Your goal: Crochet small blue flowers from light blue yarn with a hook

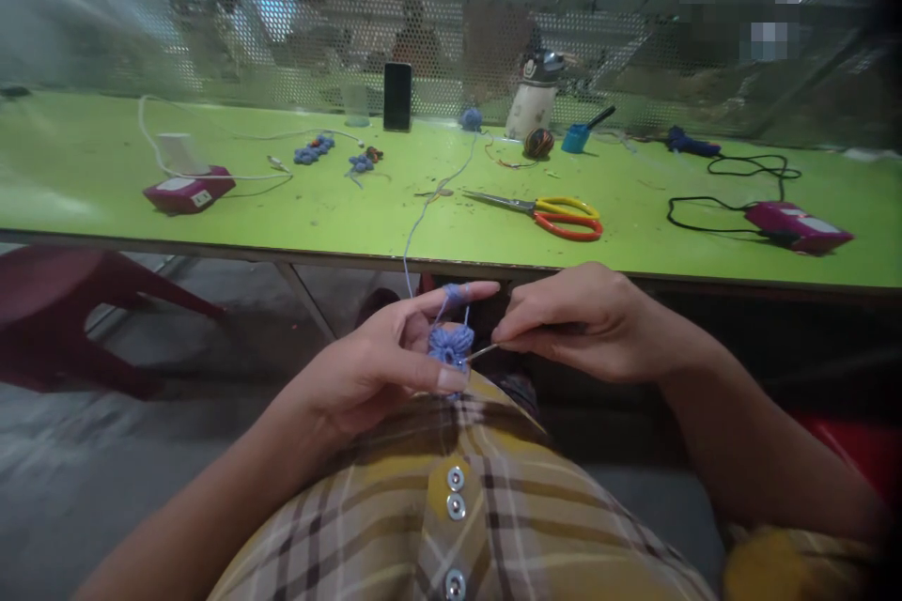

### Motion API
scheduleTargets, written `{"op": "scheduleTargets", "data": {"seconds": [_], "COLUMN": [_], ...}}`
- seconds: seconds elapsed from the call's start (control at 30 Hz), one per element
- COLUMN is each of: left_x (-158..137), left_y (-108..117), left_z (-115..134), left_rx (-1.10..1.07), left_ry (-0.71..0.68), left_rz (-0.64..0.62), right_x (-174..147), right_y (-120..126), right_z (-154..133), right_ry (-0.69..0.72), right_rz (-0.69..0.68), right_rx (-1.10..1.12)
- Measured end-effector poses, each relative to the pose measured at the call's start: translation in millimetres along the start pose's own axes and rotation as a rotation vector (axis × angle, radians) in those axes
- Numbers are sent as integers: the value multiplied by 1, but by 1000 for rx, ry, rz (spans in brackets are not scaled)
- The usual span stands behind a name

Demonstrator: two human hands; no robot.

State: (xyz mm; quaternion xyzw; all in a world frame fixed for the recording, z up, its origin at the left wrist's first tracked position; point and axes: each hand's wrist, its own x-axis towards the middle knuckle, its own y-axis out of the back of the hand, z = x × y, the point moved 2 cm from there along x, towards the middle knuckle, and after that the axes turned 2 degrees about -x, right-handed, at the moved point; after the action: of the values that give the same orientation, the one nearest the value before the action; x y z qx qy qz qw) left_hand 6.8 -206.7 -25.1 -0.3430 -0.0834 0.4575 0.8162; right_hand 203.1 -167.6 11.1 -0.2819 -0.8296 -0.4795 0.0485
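Note:
My left hand [395,347] pinches a small blue-purple crochet flower [451,345] between thumb and fingers. Its index finger points to the right with yarn wound round it. From that finger a strand of blue yarn [429,203] runs up over the table edge to a small yarn ball [471,119] at the back. My right hand [582,319] is closed on a thin metal crochet hook [483,352], whose tip meets the right side of the flower. The hook's handle end is hidden in the fingers.
On the green table [317,225] lie scissors [542,211], finished crochet pieces [314,148], a dark yarn ball [538,144] and two magenta boxes [189,190] with cables. A phone [397,97] and a bottle [534,99] stand behind. A maroon stool [63,310] is at left.

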Motion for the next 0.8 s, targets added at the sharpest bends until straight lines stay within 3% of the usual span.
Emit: {"op": "scheduleTargets", "data": {"seconds": [0.4, 0.8], "left_x": [2, 8], "left_y": [-1, 6], "left_z": [-4, -8], "left_rx": [-31, 15], "left_ry": [62, 71], "left_rz": [-168, -130], "right_x": [11, 6], "right_y": [11, 6], "right_z": [-2, 8], "right_ry": [-41, -25], "right_rz": [-187, -211], "right_rx": [124, 182]}}
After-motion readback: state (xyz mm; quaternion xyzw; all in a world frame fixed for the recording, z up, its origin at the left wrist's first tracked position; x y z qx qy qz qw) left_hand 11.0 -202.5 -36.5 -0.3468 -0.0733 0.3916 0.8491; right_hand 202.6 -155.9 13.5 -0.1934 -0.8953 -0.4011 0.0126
